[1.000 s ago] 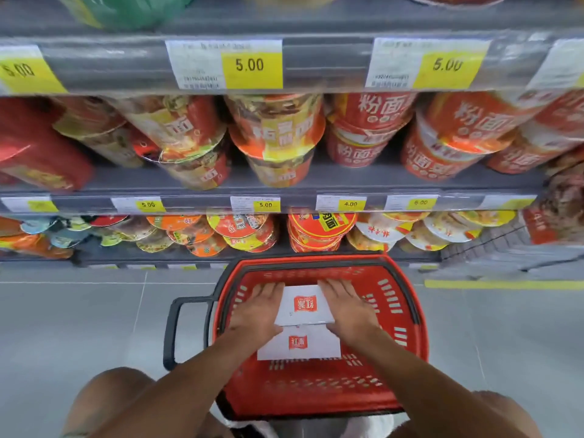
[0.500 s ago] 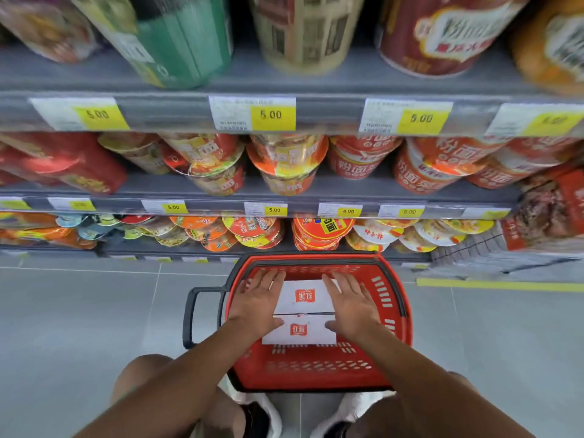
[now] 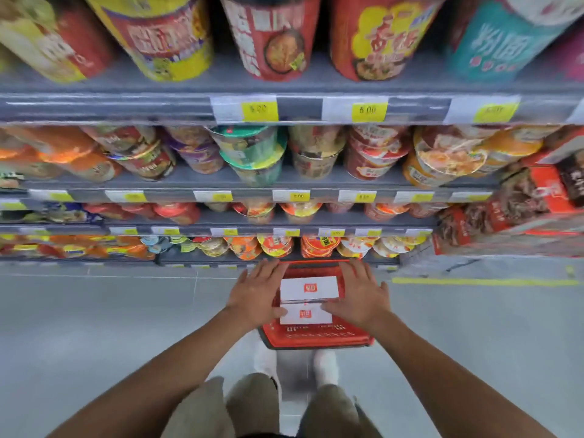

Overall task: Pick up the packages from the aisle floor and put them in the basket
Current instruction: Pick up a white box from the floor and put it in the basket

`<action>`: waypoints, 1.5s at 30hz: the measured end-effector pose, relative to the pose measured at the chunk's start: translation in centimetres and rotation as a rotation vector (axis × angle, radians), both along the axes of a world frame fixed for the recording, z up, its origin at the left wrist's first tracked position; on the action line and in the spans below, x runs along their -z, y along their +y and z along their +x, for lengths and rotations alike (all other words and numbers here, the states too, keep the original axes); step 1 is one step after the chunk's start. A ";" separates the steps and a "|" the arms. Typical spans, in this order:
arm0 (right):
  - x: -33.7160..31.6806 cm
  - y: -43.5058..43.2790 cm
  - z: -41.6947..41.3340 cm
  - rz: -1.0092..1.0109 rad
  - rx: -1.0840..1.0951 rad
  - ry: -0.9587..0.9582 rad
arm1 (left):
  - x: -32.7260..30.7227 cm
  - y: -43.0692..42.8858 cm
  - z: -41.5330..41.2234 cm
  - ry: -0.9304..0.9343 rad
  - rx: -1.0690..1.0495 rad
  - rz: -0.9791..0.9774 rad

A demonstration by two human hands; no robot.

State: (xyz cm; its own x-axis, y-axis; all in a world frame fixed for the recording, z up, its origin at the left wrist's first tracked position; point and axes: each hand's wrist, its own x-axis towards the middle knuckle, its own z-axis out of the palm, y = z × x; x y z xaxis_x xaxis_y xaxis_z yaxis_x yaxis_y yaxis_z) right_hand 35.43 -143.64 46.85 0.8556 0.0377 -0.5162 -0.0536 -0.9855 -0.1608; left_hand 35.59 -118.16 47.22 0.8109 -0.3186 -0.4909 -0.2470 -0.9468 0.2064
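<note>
2 packages total, both white with 1 red logo each, both inside the 1 red basket: far package and near package, lying flat, long edges side by side, touching or just apart, can't resolve. Basket on the grey floor, right in front of the bottom shelf, just ahead of 2 white shoes. 2 hands in frame, both palm-down over the basket. Left hand over the left rim, fingers straight and spread, released, gripping nothing; thumb overlapping the left end of the near package. Right hand over the right rim, same pose, fingers straight, released, thumb overlapping the right end of the near package. Contact vs hover for either thumb: can't tell. Far package lying uncovered between the 2 hands. Behind: 1 shelf unit, 4 tiers of noodle cups; top tier showing at least 5 big cups, lower tiers too blurred to count. 3 yellow price tags on the top rail, more on the lower rails. Stack of red boxes at right. 1 yellow line on the floor at right.
</note>
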 end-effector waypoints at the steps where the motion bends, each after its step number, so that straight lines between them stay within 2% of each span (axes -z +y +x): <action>1: -1.5 0.3 -0.3 0.001 -0.006 -0.014 | -1.5 0.8 -0.1 -0.010 -0.024 -0.017; 5: -6.5 2.0 0.2 -0.004 -0.108 -0.070 | -5.6 4.3 -0.2 -0.075 -0.126 -0.050; 11: -10.5 6.9 2.2 0.044 -0.338 -0.113 | -9.5 8.2 -3.5 -0.189 -0.339 -0.033; 19: -12.7 18.0 -0.3 0.176 -0.750 -0.194 | -10.7 14.2 -16.9 -0.269 -0.761 0.013; 26: -12.7 29.9 -9.1 0.225 -1.131 -0.188 | -9.9 16.8 -31.8 -0.257 -1.133 0.058; 33: -11.4 39.5 -19.7 0.268 -1.306 -0.110 | -9.3 20.8 -43.2 -0.243 -1.364 0.086; 39: -9.9 47.2 -28.6 0.259 -1.408 -0.068 | -8.1 25.5 -52.7 -0.218 -1.491 0.087; 45: -9.2 53.4 -33.3 0.255 -1.415 -0.058 | -7.8 31.2 -57.2 -0.221 -1.507 0.104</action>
